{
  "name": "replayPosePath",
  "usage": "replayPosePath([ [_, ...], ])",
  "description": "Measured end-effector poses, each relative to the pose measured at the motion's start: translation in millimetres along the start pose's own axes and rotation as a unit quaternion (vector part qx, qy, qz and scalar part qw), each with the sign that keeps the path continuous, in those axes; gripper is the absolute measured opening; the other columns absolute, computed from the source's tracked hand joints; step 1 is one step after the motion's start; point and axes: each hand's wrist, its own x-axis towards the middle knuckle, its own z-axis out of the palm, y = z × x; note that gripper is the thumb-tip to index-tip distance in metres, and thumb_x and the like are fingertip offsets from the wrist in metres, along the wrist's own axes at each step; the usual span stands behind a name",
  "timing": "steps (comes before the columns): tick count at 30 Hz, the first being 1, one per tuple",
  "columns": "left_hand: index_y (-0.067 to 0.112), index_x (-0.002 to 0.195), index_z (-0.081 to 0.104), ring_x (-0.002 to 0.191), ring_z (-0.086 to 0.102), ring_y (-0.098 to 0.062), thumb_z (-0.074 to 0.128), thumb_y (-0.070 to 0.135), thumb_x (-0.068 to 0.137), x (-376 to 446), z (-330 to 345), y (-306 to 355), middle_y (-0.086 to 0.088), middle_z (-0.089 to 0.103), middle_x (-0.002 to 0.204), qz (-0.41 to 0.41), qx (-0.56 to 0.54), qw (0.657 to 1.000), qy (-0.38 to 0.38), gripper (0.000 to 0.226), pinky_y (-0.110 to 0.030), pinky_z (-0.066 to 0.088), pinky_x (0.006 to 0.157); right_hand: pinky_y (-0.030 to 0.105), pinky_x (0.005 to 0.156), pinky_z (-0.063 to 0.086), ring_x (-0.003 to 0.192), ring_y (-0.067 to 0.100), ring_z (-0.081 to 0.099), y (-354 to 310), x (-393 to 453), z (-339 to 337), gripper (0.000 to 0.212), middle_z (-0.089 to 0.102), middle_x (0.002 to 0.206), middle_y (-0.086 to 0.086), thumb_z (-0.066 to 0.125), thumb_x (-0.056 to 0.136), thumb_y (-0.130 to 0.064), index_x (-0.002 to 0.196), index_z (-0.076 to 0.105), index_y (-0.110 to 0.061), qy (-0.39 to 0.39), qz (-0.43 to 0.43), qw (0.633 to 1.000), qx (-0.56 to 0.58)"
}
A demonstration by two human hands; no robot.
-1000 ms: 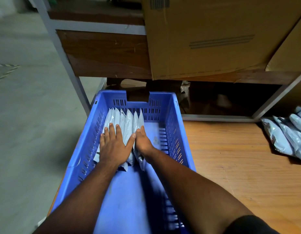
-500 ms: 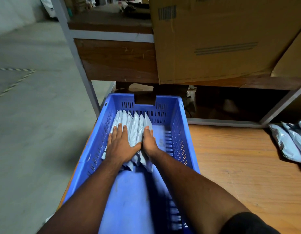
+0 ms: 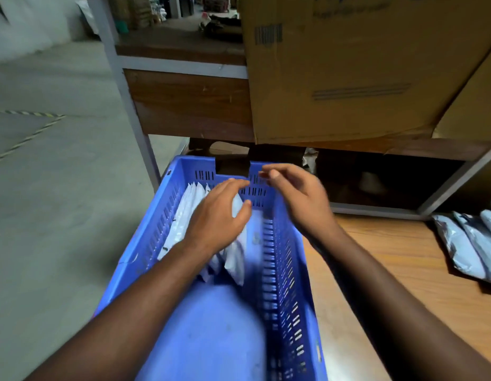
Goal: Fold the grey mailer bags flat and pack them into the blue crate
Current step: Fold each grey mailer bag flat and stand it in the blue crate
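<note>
Both hands' relaxed fingers (image 3: 240,184) hover above mailer bags (image 3: 190,209) in crate (image 3: 277,259).

Blue crate (image 3: 145,257) on wooden table (image 3: 398,273), folded grey mailer bags (image 3: 189,210) upright at far left inside, left hand (image 3: 219,215) over them, right hand (image 3: 299,193) empty above right wall, loose bags (image 3: 469,243) far right

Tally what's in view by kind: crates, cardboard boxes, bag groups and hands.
Blue crate: 1
Cardboard boxes: 2, a large one and another partly in view at right
Bag groups: 2, the row in the crate and the pile on the table
Hands: 2, left and right
Total: 7
</note>
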Motion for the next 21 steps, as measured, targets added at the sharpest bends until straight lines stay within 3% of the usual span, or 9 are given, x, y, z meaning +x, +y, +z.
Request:
replayPosePath([
  [5, 0.024, 0.136, 0.061, 0.124, 0.054, -0.009, 0.064, 0.024, 0.094, 2.4, 35.9, 81.9, 0.009, 0.064, 0.133, 0.102, -0.051, 0.992, -0.053, 0.043, -0.025, 0.042, 0.103, 0.025, 0.082, 0.053, 0.099, 0.027, 0.073, -26.5, -64.5, -82.2, 0.022, 0.077, 0.105, 0.008, 0.056, 0.099, -0.022, 0.111, 0.073, -0.015, 0.066, 0.01, 0.998, 0.02],
  [7, 0.026, 0.136, 0.06, 0.126, 0.054, -0.008, 0.062, 0.027, 0.092, 5.7, 64.3, 108.6, 0.01, 0.064, 0.133, 0.127, -0.047, 0.986, -0.1, 0.044, -0.025, 0.044, 0.104, 0.023, 0.08, 0.052, 0.097, 0.028, 0.072, -18.1, -86.3, -114.0, 0.022, 0.077, 0.105, 0.008, 0.055, 0.1, -0.02, 0.112, 0.073, -0.015, 0.079, 0.021, 0.997, -0.001],
  [11, 0.023, 0.133, 0.062, 0.125, 0.057, -0.015, 0.056, 0.033, 0.092, 6.5, 135.9, 170.0, 0.007, 0.064, 0.133, 0.207, -0.029, 0.964, -0.163, 0.042, -0.039, 0.047, 0.104, 0.021, 0.082, 0.052, 0.098, 0.023, 0.073, 3.8, -139.3, -195.5, 0.023, 0.077, 0.106, 0.006, 0.057, 0.1, -0.019, 0.114, 0.073, -0.013, 0.147, 0.058, 0.987, -0.035],
  [14, 0.026, 0.136, 0.059, 0.126, 0.053, -0.016, 0.06, 0.033, 0.095, 0.4, 200.8, 222.9, 0.006, 0.062, 0.136, 0.251, -0.009, 0.945, -0.211, 0.042, -0.033, 0.041, 0.103, 0.024, 0.083, 0.053, 0.095, 0.02, 0.073, 26.7, -184.1, -263.8, 0.016, 0.078, 0.103, 0.001, 0.061, 0.101, -0.018, 0.111, 0.075, -0.016, 0.225, 0.101, 0.966, -0.073],
  [17, 0.025, 0.139, 0.057, 0.128, 0.052, -0.018, 0.06, 0.033, 0.095, -13.0, 273.0, 275.8, 0.004, 0.061, 0.138, 0.284, -0.006, 0.921, -0.268, 0.045, -0.033, 0.039, 0.106, 0.034, 0.088, 0.055, 0.097, 0.015, 0.071, 63.0, -234.8, -338.2, 0.014, 0.077, 0.099, -0.008, 0.066, 0.101, -0.017, 0.105, 0.075, -0.027, 0.299, 0.162, 0.926, -0.161],
  [19, 0.024, 0.14, 0.056, 0.129, 0.05, -0.016, 0.06, 0.033, 0.096, -24.5, 319.0, 306.9, 0.004, 0.06, 0.14, 0.28, -0.019, 0.911, -0.302, 0.045, -0.034, 0.04, 0.108, 0.035, 0.091, 0.052, 0.107, 0.013, 0.068, 91.1, -267.8, -390.4, 0.014, 0.074, 0.106, -0.014, 0.069, 0.097, -0.027, 0.109, 0.074, -0.033, 0.35, 0.223, 0.872, -0.262],
  [21, 0.025, 0.143, 0.053, 0.132, 0.047, -0.015, 0.059, 0.032, 0.098, -36.8, 360.4, 336.3, 0.005, 0.056, 0.144, 0.272, -0.023, 0.901, -0.336, 0.046, -0.031, 0.036, 0.109, 0.036, 0.098, 0.047, 0.122, 0.018, 0.062, 123.9, -298.3, -442.5, 0.031, 0.07, 0.124, -0.009, 0.071, 0.094, -0.031, 0.124, 0.07, -0.029, 0.37, 0.269, 0.812, -0.363],
])
